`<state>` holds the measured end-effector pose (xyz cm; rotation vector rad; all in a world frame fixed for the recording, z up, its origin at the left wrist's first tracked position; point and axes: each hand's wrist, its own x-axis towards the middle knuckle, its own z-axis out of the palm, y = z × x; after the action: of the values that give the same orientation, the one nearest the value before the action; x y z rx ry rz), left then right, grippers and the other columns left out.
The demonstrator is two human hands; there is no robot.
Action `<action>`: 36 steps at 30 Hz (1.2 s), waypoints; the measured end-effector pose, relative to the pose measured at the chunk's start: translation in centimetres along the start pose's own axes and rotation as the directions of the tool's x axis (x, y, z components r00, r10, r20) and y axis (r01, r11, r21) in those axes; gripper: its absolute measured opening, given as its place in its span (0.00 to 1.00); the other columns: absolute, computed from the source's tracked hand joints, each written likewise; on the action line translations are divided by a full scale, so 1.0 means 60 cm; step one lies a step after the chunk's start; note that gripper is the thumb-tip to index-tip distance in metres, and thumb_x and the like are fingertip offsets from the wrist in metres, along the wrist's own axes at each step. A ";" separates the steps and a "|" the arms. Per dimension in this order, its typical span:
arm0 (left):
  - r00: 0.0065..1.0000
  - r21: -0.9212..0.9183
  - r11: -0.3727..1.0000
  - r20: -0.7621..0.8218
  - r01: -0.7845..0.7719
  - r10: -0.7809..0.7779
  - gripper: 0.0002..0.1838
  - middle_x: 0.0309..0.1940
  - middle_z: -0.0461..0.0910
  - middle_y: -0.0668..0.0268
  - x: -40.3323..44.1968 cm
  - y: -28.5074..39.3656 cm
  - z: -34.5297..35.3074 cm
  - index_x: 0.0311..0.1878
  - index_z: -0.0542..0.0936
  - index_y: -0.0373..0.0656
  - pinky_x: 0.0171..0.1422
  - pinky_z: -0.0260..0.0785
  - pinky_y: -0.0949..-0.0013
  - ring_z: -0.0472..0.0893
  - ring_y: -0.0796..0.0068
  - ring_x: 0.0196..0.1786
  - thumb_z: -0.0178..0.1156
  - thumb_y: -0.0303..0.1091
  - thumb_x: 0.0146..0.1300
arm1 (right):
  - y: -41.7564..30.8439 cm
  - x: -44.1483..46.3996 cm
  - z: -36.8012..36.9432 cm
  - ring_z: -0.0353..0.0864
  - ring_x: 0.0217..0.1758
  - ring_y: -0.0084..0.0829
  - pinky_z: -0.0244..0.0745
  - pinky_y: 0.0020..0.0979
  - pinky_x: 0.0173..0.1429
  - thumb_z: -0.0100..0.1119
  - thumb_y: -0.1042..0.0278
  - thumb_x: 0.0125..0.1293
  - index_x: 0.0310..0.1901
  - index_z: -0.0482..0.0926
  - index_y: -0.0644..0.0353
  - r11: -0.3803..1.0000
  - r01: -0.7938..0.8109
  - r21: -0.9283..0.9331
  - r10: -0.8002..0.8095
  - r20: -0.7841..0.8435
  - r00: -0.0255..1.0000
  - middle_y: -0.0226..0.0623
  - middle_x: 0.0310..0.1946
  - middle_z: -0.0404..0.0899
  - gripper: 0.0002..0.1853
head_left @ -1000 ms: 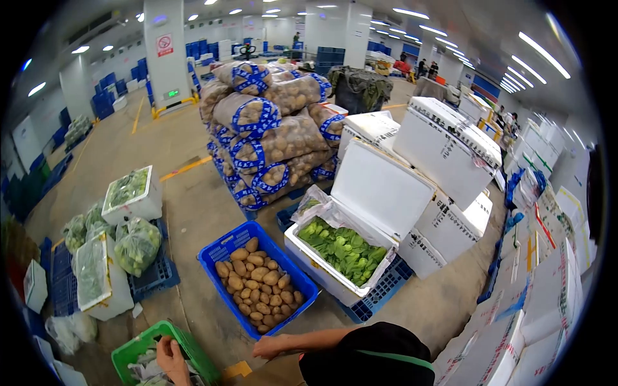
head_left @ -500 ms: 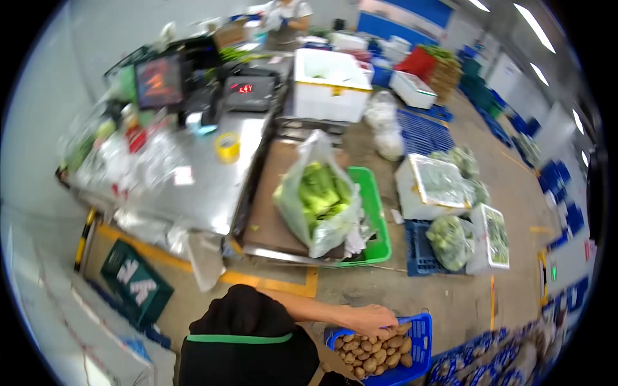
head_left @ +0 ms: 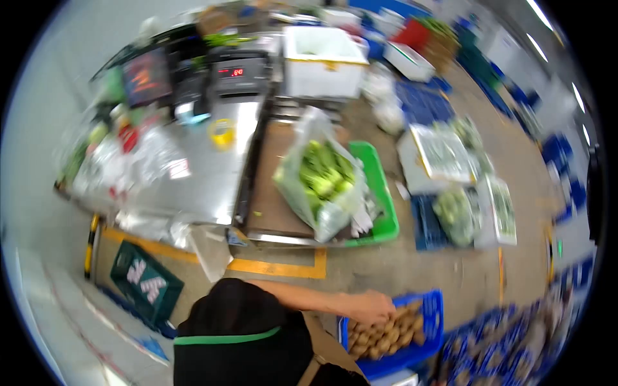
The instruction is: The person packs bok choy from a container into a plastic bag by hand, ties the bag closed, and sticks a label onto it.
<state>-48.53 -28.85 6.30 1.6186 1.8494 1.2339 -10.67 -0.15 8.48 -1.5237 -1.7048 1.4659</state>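
Observation:
My left hand (head_left: pixel 373 307) reaches across from a black sleeve and hangs over the back of a blue plastic basket (head_left: pixel 435 321). Inside the basket lie many brown potatoes (head_left: pixel 386 339). The fingers point down at the potatoes; blur and the angle hide whether they grip one. My right hand is out of sight. On the brown scale platform (head_left: pixel 270 193) ahead stands an open clear plastic bag (head_left: pixel 297 183) of long green leafy vegetables (head_left: pixel 325 170).
A green tray (head_left: pixel 383 206) sits right of the platform. To the left, a steel table (head_left: pixel 212 186) bears yellow tape (head_left: pixel 221 133), plastic bags and a scale with a lit display (head_left: pixel 241 72). White foam boxes (head_left: pixel 325 74) stand beyond; bagged vegetables (head_left: pixel 456 215) are at the right.
The view has shifted, so the basket and my left hand sit slightly differently in it. My hand stays over the potatoes. The person at the far end is mostly out of view.

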 end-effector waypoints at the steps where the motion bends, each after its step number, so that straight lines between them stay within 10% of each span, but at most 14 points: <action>1: 0.999 0.044 0.999 0.048 -0.015 0.013 0.10 0.37 0.77 0.54 -0.003 -0.008 0.019 0.42 0.76 0.42 0.42 0.71 0.53 0.78 0.50 0.42 0.55 0.34 0.58 | 0.046 0.011 0.004 0.55 0.53 0.37 0.58 0.37 0.54 0.54 0.48 0.59 0.71 0.46 0.57 0.982 0.190 -0.021 -0.191 -0.105 0.976 0.41 0.54 0.55 0.43; 2: 0.994 0.071 0.996 0.106 -0.046 0.038 0.10 0.37 0.77 0.53 -0.004 -0.011 0.027 0.42 0.76 0.42 0.43 0.71 0.53 0.78 0.50 0.42 0.55 0.35 0.59 | 0.085 0.021 0.012 0.74 0.29 0.25 0.73 0.27 0.32 0.58 0.68 0.62 0.68 0.59 0.57 0.928 0.364 -0.083 -0.374 -0.206 0.904 0.35 0.33 0.79 0.33; 3: 0.981 0.048 0.998 0.192 -0.045 0.035 0.12 0.38 0.78 0.54 -0.003 0.011 0.015 0.44 0.77 0.42 0.46 0.72 0.55 0.78 0.52 0.45 0.55 0.36 0.60 | 0.056 -0.058 0.054 0.69 0.24 0.21 0.71 0.22 0.31 0.57 0.70 0.62 0.68 0.59 0.60 0.934 0.347 -0.088 -0.355 -0.357 0.864 0.30 0.25 0.74 0.32; 8: 0.978 0.028 0.993 0.169 0.116 -0.119 0.12 0.37 0.81 0.54 -0.001 0.036 0.027 0.44 0.78 0.35 0.46 0.73 0.63 0.82 0.58 0.40 0.63 0.28 0.56 | 0.136 -0.099 0.020 0.76 0.29 0.24 0.74 0.27 0.35 0.54 0.70 0.62 0.63 0.66 0.68 0.983 0.023 -0.184 -0.095 -0.393 0.915 0.36 0.30 0.79 0.27; 21: 0.778 0.067 0.996 0.628 -0.051 -0.002 0.10 0.34 0.79 0.54 0.161 0.139 0.365 0.41 0.77 0.37 0.42 0.71 0.60 0.80 0.58 0.36 0.62 0.26 0.55 | 0.598 -0.166 -0.142 0.74 0.23 0.22 0.67 0.21 0.22 0.57 0.75 0.59 0.61 0.66 0.71 0.809 -0.252 0.531 0.557 -0.555 0.618 0.35 0.27 0.76 0.27; 31: 0.432 -0.015 0.959 0.891 -0.282 0.141 0.11 0.38 0.78 0.55 0.281 0.174 1.001 0.43 0.77 0.39 0.45 0.71 0.55 0.77 0.51 0.42 0.59 0.29 0.55 | 0.884 0.041 -0.282 0.80 0.36 0.37 0.73 0.36 0.43 0.64 0.61 0.56 0.57 0.73 0.67 0.672 -0.557 0.489 0.735 -0.535 0.417 0.44 0.33 0.82 0.28; 36: 0.414 0.059 0.943 0.906 -0.327 0.087 0.11 0.37 0.79 0.48 0.324 0.086 1.330 0.39 0.79 0.34 0.46 0.72 0.54 0.78 0.47 0.42 0.59 0.28 0.52 | 1.017 0.182 -0.265 0.80 0.47 0.43 0.74 0.39 0.49 0.66 0.54 0.56 0.55 0.73 0.70 0.604 -0.556 0.571 0.787 -0.319 0.528 0.52 0.45 0.80 0.32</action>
<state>10.54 17.44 -27.51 2.0770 1.0815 0.0288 26.76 6.59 -43.02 -2.2092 -0.3721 1.3627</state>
